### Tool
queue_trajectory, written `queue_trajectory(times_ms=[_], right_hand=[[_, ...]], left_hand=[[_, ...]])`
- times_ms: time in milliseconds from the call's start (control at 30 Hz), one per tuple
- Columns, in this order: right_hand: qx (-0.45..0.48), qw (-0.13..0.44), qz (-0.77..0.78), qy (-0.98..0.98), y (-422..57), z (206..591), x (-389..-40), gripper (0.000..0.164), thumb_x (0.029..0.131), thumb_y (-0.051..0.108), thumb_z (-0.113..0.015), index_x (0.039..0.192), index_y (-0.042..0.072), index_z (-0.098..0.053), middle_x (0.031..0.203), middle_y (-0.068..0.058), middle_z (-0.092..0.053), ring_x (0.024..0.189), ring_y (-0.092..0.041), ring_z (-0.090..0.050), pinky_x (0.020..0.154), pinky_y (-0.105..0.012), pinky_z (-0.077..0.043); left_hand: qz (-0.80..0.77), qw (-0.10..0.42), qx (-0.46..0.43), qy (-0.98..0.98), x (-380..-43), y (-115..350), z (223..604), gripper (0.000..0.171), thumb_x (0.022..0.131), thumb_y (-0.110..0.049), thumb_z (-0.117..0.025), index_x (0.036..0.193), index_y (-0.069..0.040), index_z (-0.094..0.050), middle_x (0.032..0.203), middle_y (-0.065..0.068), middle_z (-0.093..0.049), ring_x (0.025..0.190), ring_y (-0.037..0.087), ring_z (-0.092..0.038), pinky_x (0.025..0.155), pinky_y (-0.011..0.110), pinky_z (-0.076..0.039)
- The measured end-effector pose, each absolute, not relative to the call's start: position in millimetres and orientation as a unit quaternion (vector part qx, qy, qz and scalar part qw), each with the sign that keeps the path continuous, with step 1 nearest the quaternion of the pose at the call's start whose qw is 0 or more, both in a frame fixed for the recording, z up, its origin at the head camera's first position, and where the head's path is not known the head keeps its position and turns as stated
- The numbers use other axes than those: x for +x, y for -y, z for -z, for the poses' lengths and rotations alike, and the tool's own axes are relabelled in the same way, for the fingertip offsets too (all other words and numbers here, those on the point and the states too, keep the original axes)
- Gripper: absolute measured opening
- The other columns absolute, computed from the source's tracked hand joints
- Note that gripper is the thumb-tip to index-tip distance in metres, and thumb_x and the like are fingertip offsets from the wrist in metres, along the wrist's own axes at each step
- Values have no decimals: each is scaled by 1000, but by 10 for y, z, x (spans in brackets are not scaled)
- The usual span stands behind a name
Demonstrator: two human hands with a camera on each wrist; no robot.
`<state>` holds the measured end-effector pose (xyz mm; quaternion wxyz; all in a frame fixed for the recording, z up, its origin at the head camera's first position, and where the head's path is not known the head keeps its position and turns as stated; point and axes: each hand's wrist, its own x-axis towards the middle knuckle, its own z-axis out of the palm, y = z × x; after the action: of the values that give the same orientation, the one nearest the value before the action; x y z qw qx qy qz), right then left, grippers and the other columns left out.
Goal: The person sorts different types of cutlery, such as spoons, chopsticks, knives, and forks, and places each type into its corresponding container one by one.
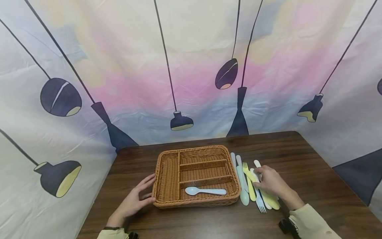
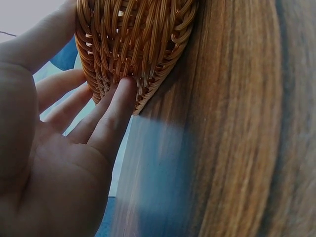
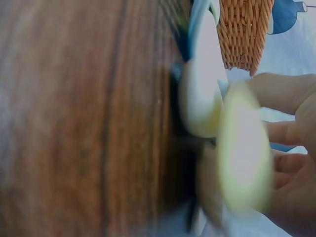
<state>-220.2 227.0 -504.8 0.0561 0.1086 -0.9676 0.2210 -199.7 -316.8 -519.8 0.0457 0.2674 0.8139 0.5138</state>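
Fingers of my right hand [image 1: 270, 181] bend over the cutlery [image 1: 251, 191], lower right of head view, pinching or merely touching I cannot tell, those of my left hand [image 1: 132, 202] spread against the basket [image 1: 197, 201]; pieces judged light, stiff, slightly slippery, best pinched mid-handle.

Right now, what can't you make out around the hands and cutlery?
Head view: the right hand covers part of the cutlery, hiding what it grips, if anything.
Right wrist view: blur smears the yellow utensil; its type is unclear.
Left wrist view: the picture's top edge cuts off the basket.
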Motion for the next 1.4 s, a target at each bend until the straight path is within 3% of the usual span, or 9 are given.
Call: queue_trajectory(times_ms=[267, 533, 833, 1033, 1267, 1400], right_hand=[[91, 22, -237, 967, -2292, 5030, -2209, 37, 76, 8, -73, 110, -6, -69, 90, -11, -70, 59, -10, -49, 47, -22, -41], [91, 12, -238, 967, -2302, 4989, -2208, 36, 76, 6, -72, 110, -5, -70, 90, -10, -71, 63, -10, -53, 51, -23, -44], [113, 31, -246, 962, -2307, 4920, -2239, 33, 77, 7, -70, 109, -3, -72, 91, -12, -71, 66, -9, -59, 51, -21, -48], [152, 59, -243, 956, -2309, 4890, -2272, 24, 80, 3, -66, 102, 0, -75, 79, -1, -70, 67, -6, -59, 53, -20, -47], [141, 13, -251, 957, -2254, 4940, -2264, 24, 80, 11, -73, 101, 0, -75, 80, 1, -70, 69, -6, -59, 55, -22, -48], [146, 16, -247, 958, -2233, 4967, -2259, 26, 78, 16, -79, 99, 2, -76, 82, 1, -70, 71, -6, -59, 58, -23, -50]], left_hand=[[-513, 47, 266, -815, -1993, 3165, 5205, 70, 89, -7, -70, 150, -2, -36, 160, 18, -18, 135, -12, -28, 94, 40, -53], [-513, 46, 263, -816, -1987, 3167, 5197, 70, 89, -8, -71, 150, -1, -36, 160, 18, -18, 135, -12, -28, 94, 40, -53], [-518, 47, 263, -812, -1982, 3160, 5184, 70, 89, -7, -70, 150, -2, -36, 160, 20, -18, 137, -8, -29, 95, 40, -52], [-518, 47, 269, -811, -1983, 3151, 5163, 71, 89, -7, -71, 149, 1, -35, 160, 21, -17, 137, -8, -29, 95, 41, -52], [-517, 49, 269, -811, -1989, 3146, 5150, 71, 89, -6, -71, 149, 1, -35, 160, 18, -18, 137, -8, -28, 95, 41, -52], [-518, 52, 268, -811, -1979, 3152, 5150, 71, 89, -7, -70, 150, 1, -34, 160, 20, -17, 137, -8, -28, 95, 41, -52]])
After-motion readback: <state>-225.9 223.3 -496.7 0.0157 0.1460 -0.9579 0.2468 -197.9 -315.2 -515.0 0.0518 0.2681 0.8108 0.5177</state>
